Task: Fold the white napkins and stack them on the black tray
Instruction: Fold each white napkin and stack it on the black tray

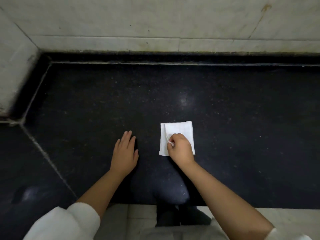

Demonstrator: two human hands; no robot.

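Observation:
A white napkin [179, 129] lies folded into a small square on the black stone counter [173, 92], a little right of centre. My right hand [180, 148] is over its near half and pinches a lifted corner or edge of the top layer between thumb and fingers. My left hand [125, 151] rests flat on the bare counter to the left of the napkin, fingers straight, holding nothing. No black tray shows in this view.
A pale tiled wall [155, 23] runs along the back of the counter and turns a corner at the far left [15, 66]. The counter's front edge [259, 207] is near my body, with pale floor tiles below.

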